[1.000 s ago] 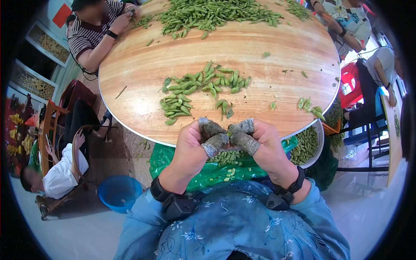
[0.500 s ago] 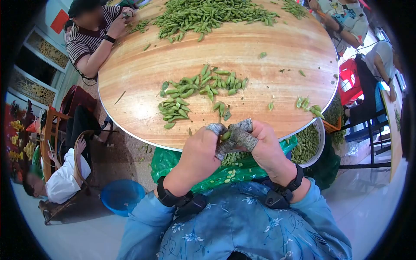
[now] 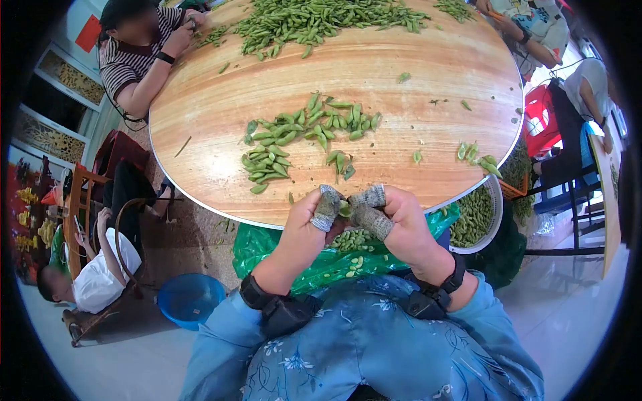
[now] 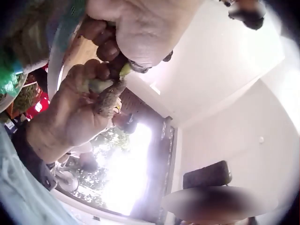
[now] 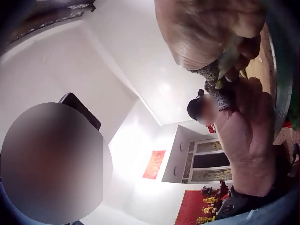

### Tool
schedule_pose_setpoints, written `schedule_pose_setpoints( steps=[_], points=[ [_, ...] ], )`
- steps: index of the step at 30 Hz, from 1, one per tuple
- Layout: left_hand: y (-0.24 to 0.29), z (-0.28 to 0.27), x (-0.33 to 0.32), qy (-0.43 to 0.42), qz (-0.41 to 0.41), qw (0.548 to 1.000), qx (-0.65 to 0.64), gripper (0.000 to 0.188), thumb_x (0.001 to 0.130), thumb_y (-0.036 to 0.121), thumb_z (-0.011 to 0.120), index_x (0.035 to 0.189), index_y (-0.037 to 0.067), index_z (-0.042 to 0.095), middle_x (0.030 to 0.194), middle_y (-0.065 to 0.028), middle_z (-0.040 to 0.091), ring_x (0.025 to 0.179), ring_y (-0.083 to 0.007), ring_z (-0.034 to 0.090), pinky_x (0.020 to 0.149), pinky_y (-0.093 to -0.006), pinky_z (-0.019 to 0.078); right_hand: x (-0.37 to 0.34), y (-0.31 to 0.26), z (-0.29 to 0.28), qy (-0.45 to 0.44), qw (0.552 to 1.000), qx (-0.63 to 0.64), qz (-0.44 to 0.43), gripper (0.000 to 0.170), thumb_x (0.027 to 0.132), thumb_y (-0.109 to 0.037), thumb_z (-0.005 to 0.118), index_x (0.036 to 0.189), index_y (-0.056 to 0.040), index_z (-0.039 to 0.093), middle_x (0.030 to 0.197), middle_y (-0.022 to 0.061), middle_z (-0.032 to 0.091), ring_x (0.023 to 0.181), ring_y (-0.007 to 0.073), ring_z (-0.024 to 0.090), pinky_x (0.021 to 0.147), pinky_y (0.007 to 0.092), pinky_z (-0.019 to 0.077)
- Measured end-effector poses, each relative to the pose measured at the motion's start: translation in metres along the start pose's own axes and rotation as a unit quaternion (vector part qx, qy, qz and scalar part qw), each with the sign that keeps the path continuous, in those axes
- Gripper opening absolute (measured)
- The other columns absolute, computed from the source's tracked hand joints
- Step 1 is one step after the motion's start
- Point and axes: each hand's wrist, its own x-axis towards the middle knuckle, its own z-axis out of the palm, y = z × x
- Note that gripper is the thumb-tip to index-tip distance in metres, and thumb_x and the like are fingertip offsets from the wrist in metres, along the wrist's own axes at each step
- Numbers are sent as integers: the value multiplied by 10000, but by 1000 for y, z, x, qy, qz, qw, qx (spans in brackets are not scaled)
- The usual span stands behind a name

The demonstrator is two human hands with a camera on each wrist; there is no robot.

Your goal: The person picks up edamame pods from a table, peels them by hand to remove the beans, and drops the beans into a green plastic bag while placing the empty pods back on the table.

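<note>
Both hands meet just over the near table edge in the head view, with grey knitted covers on thumbs and fingers. A green pod (image 3: 345,209) is pinched between the fingertips of the left hand (image 3: 309,217) and the right hand (image 3: 402,224). The left wrist view shows a bit of green (image 4: 125,70) at the meeting fingertips. Beyond the hands, a loose group of pods (image 3: 287,137) lies on the wooden table (image 3: 321,70). Below them, shelled beans (image 3: 352,240) rest on a green plastic bag (image 3: 301,267).
A large pod heap (image 3: 328,20) covers the table's far side. A white basket of pods (image 3: 476,220) stands right of the bag, a blue basin (image 3: 192,299) on the floor at left. Other people sit around, one in a striped shirt (image 3: 127,67) at the table's far left.
The left hand turned inward over the pod, then back outward, so its covered thumb and fingers show again. The pod between the hands is more visible than one second ago. The head view shifted slightly.
</note>
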Motion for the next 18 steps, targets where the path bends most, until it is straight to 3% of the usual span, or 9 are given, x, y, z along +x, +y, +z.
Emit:
schedule_pose_setpoints(
  steps=[2,3,9,11,12,15,17,18],
  points=[
    [2,-10,2,-96,-112,977,-152,131,844,171,481,836,40,485,600,39,449,537,-35,424,449,-180,325,0,-2,-1,4,1000,18,19,98,785,-18,541,873,24,528,779,28,571,732,78,521,649,220,437],
    [2,-12,1,-96,-112,977,-152,131,844,171,481,836,40,485,600,39,449,537,-35,424,449,-180,325,0,-2,-2,8,999,35,38,106,782,-17,546,878,25,530,780,28,571,737,78,522,654,221,438],
    [-3,-10,-1,-88,-13,996,7,165,843,210,493,819,47,501,601,37,438,529,-24,393,460,-177,313,0,-9,-2,-4,1000,-5,24,133,775,-17,555,895,35,532,806,35,575,757,82,525,681,226,440],
    [-8,-9,1,-95,74,990,70,146,843,209,490,805,69,496,601,54,431,477,-24,348,412,-177,241,-1,-8,-6,-11,999,-27,40,134,773,-17,557,894,36,533,808,33,575,757,80,524,679,226,440],
    [-7,-10,1,-96,75,990,70,146,843,209,490,805,69,496,601,54,431,477,-24,348,412,-177,241,-2,-7,-7,-18,997,-48,55,135,772,-18,558,893,37,533,810,32,575,757,79,522,678,226,441],
    [-1,-10,0,-111,49,990,66,181,838,228,504,797,51,503,617,45,436,526,-27,376,465,-177,311,-2,-9,-8,-26,998,-45,37,129,774,-27,559,886,33,536,799,27,574,754,72,518,673,222,440],
    [1,-10,-2,-115,-75,987,-83,193,840,229,500,792,43,509,615,48,432,522,-27,383,455,-168,304,-2,-6,-9,-35,998,-44,27,125,780,-39,556,885,27,539,795,24,573,748,69,518,667,215,438],
    [1,-11,-2,-115,-76,987,-82,193,840,229,500,792,43,509,615,48,432,522,-27,383,455,-168,304,-2,-5,-10,-43,998,-43,16,122,786,-51,554,884,21,541,792,21,573,742,66,517,661,209,436]
  ],
)
